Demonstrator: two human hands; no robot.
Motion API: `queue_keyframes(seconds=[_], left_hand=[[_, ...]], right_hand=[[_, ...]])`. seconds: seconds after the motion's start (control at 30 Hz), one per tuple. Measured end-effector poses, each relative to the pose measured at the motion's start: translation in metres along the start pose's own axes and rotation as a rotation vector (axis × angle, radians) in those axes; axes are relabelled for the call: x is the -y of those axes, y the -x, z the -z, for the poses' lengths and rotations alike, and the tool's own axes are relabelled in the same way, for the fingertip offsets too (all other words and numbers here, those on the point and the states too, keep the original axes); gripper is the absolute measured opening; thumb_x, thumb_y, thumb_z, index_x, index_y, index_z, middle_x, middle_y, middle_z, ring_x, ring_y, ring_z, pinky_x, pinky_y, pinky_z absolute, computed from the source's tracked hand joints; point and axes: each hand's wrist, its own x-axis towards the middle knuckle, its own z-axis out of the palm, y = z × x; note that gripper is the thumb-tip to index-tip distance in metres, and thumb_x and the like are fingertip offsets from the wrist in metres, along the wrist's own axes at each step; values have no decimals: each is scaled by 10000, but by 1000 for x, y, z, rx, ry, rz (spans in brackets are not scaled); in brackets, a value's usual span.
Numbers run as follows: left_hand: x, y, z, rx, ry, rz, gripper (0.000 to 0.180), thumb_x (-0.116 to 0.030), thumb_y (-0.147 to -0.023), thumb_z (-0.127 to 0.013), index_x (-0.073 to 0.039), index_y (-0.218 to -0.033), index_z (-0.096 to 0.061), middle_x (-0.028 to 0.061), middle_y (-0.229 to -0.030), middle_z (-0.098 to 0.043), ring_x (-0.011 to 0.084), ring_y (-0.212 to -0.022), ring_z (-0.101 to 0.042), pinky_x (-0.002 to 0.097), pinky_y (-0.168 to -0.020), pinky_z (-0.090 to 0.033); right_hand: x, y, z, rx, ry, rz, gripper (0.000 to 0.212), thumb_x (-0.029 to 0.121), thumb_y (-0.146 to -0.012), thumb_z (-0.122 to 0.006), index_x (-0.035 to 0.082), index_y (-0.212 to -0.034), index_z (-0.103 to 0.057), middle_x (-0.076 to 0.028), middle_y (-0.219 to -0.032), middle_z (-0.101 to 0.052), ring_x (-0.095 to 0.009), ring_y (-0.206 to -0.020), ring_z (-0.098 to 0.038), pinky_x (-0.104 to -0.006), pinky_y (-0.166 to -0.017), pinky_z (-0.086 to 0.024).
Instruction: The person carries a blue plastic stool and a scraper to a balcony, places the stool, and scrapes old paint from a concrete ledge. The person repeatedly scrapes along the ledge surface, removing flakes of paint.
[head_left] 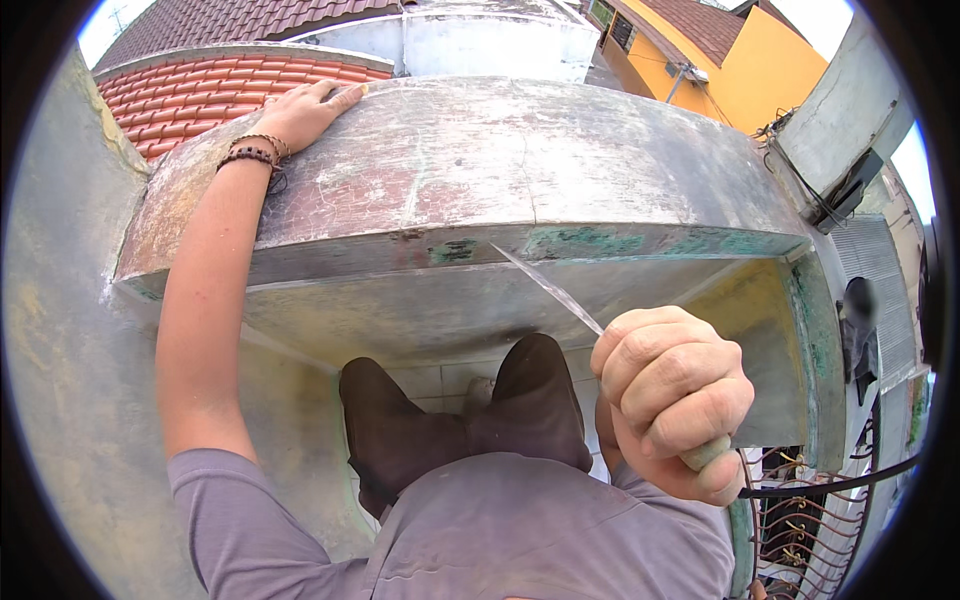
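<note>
My right hand (675, 395) is closed in a fist around the pale, rounded handle (706, 453) of a thin-bladed hand tool. Its narrow metal blade (550, 288) points up and left, with the tip by the front edge of a worn concrete ledge (590, 150). The blade shows nearly edge-on, so I cannot tell whether it is a knife or a scraper. Palm down, my left hand (305, 115) rests on the ledge's top at the far left edge, holding nothing. Patches of green paint (585, 242) mark the ledge's front face.
Concrete walls flank the ledge, with a grey pillar (850, 110) and cables at the right. Beyond lie red roof tiles (215, 90) and an orange building (755, 70). Below right are a black cable (835, 485) and curved metal bars (810, 530). My knees are beneath the ledge.
</note>
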Motion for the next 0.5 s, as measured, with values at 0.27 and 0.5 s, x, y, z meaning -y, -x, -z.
queue_keyframes(seconds=[0.27,0.5], left_hand=[[-1,3,-1,-58,45,-21,732,-666,-942,-430,-91,-1382,-540,174,-1413,-531,312,-1338,-468,424,-1122,-348],[-6,7,5,-70,69,-26,757,-681,-931,-434,-66,-1356,-555,190,-1374,-562,317,-1301,-510,424,-1103,-380]], right_hand=[[-9,0,3,22,34,31,434,344,-899,-539,-1,-638,-562,-67,-560,-483,-178,-412,-417,-299,-374,-334],[-6,-2,-2,7,26,22,415,337,-883,-556,2,-638,-563,-68,-564,-486,-182,-421,-434,-300,-382,-349]])
